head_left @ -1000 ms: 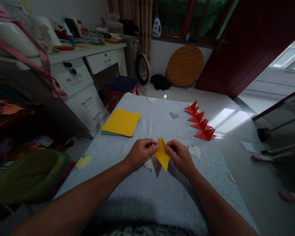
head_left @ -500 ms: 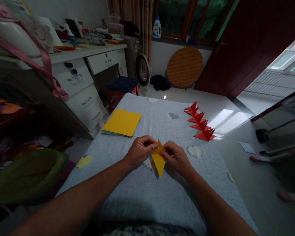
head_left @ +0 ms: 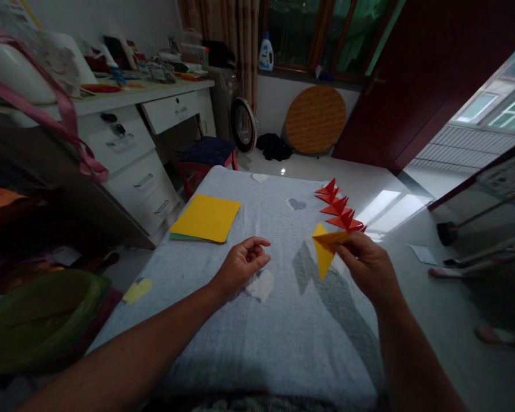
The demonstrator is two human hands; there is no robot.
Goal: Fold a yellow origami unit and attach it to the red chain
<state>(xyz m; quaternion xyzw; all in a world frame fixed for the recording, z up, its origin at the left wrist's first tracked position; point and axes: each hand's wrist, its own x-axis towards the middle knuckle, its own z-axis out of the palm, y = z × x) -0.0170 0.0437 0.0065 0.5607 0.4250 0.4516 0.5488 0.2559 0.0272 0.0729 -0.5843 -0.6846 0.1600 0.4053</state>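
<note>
My right hand [head_left: 367,266] pinches a folded yellow paper piece [head_left: 324,246] and holds it above the cloth at the right, where its shadow falls to the left. Behind that hand, several folded red paper pieces [head_left: 335,206] stand in a row near the table's right edge; the nearest one is mostly hidden by my fingers. Over the middle of the cloth my left hand [head_left: 242,263] rests with curled fingers, thumb and fingertips apart, holding nothing. A stack of square paper [head_left: 206,218], yellow on top with blue-green sheets below, lies beyond it to the left.
A pale blue cloth with heart patterns [head_left: 274,332] covers the table. At the left are a green-lined bin [head_left: 47,320] and a white drawer desk [head_left: 129,143]. A stool [head_left: 208,151] stands past the far left corner, with a round wooden board [head_left: 315,119] against the wall.
My right hand has carried the folded yellow paper up and to the right, towards the red pieces. My left hand has let go of it and stayed near the middle.
</note>
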